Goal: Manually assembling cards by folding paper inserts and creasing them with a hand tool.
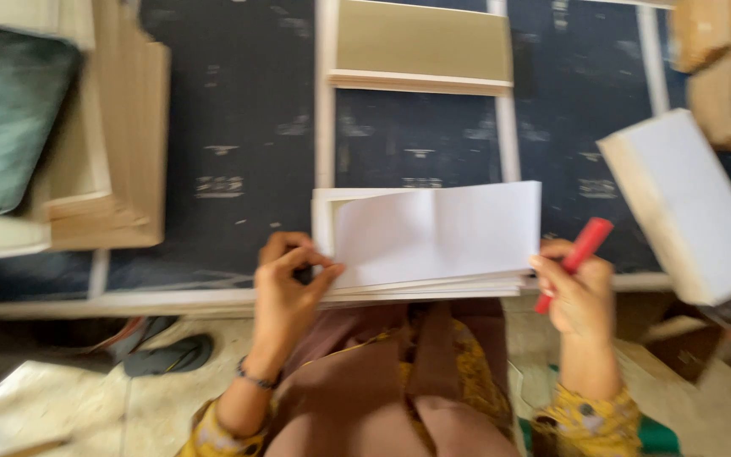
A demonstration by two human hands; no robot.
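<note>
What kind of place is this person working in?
Probably a small paper or bookbinding workshop. Stacks of cut white sheets, piles of board and a white block of paper lie about, and the right hand holds a red marker.

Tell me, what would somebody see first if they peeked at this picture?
Probably the white sheet of paper in the middle, lifted off a stack of sheets by the left hand. Next, the bright red marker in the right hand, and the big white block leaning at the right.

Red marker, white paper sheets
</note>
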